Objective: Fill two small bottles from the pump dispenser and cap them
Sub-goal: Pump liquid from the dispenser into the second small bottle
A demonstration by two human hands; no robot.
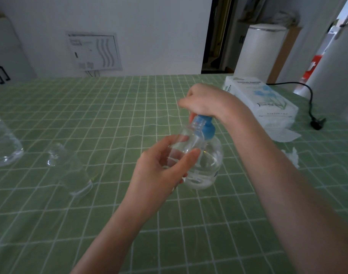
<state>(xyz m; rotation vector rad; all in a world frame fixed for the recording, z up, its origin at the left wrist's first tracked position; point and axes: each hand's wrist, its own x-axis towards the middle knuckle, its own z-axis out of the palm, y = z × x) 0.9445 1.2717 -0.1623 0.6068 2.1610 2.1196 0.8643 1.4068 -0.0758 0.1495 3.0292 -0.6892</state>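
A home room: a table under a green checked cloth [90, 115], a tissue pack [262, 99], a white bin [260, 52], cupboard doors with black handles [1, 74], and an open doorway [216, 34].

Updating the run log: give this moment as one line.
phase: filling | left hand: holds small bottle at spout | right hand: on pump dispenser head | second bottle: standing uncapped, untouched
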